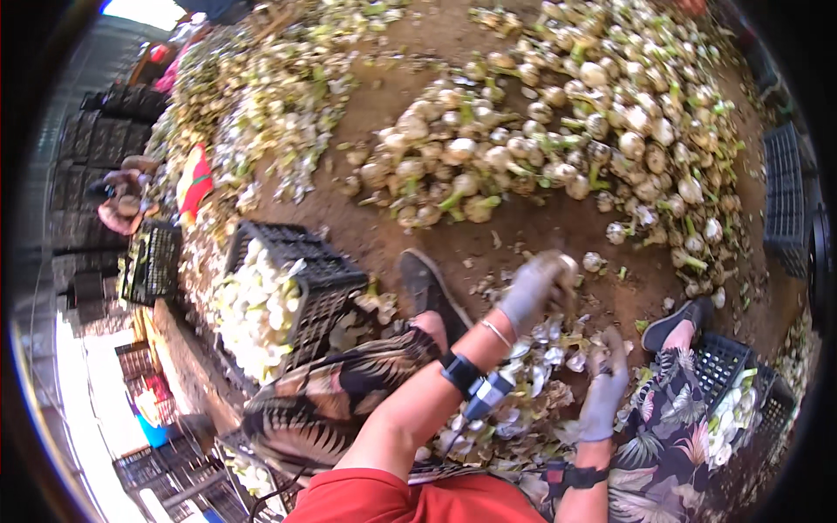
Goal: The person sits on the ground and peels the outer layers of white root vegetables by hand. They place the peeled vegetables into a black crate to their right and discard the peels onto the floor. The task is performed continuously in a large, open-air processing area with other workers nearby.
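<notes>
My left hand [534,289], in a pale glove with soiled fingers, reaches over the bare soil between my feet. Its fingers are closed round a garlic bulb [568,261], of which only a pale rounded edge shows. Lower and to the right is my right hand [606,383], gloved too, with its fingers curled upward. What the right fingers hold, if anything, I cannot make out. Under and between both hands lies a heap of papery garlic skins [532,392]. Beyond them spreads a large pile of unpeeled garlic bulbs [523,148] with short green stems.
A black crate [327,288] of cleaned white bulbs [257,305] leans by my left leg. Another dark crate [719,366] stands at my right leg. More skins [261,96] cover the far left floor near another person [129,199] and stacked crates [91,174].
</notes>
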The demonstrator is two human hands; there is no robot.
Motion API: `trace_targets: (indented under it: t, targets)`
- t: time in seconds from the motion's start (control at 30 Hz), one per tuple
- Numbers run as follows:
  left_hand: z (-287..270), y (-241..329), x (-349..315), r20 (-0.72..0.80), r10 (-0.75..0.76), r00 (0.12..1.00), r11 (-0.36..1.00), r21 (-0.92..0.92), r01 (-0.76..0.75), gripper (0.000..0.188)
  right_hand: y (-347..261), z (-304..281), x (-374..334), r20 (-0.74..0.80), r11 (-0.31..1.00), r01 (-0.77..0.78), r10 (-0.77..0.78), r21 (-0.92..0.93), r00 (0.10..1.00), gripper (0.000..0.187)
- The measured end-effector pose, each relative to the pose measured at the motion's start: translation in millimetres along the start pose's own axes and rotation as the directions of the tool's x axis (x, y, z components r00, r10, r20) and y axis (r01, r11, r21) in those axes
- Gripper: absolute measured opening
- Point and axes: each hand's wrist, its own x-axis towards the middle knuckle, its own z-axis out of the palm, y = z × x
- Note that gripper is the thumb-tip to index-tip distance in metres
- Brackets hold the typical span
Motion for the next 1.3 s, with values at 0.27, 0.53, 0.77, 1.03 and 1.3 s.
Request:
trace_targets:
  t: [0.27, 0.53, 0.77, 1.03, 1.3]
  targets:
    - [41, 7, -176, 0.163, 0.163, 0.973, 0.869, 0.443, -0.219, 0.047, -62, -2, -64, 0.265, 0.988, 0.079, -0.113, 0.134, 0.958, 0.020]
    - [64, 20, -248, 0.323, 0.371, 0.871, 0.683, 0.540, -0.492, 0.050, -85, -37, -115, 0.354, 0.955, 0.260, -0.294, 0.140, 0.888, 0.038]
    - [95, 7, -299, 0.377, 0.420, 0.826, 0.535, 0.632, -0.561, 0.048, -119, -58, -149, 0.248, 0.808, 0.114, -0.307, 0.578, 0.919, 0.035]
    - [107, -25, -317, 0.386, 0.518, 0.764, 0.448, 0.638, -0.626, 0.044, -108, -59, -178, 0.046, 0.748, 0.621, -0.629, -0.233, 0.776, 0.021]
    - [88, -22, -304, 0.334, 0.300, 0.893, 0.811, 0.404, -0.424, 0.037, -104, -74, -189, 0.200, 0.876, 0.482, -0.475, 0.014, 0.857, 0.022]
